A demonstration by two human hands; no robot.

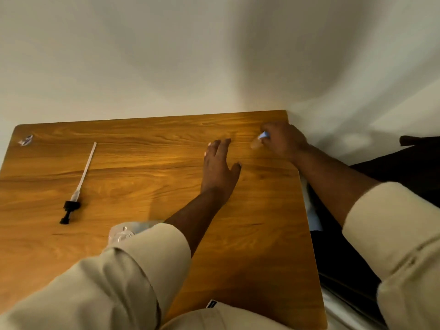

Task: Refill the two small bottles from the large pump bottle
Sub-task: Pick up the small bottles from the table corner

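R fingers [266, 129] round small bottle [258, 140]; L hand [219, 167] flat, open.

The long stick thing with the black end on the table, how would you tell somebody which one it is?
Start at the wooden table and look to its left side, away from both hands. There lies the pump head, flat on the wood by itself. It has a thin pale tube pointing toward the wall and a chunky black cap at the near end; nothing else on the table is long and thin.

We wear a cream long-sleeved shirt; the left sleeve [147, 253] and right sleeve [390, 225] are rolled into thick cuffs behind our bare forearms, well back from the hands.
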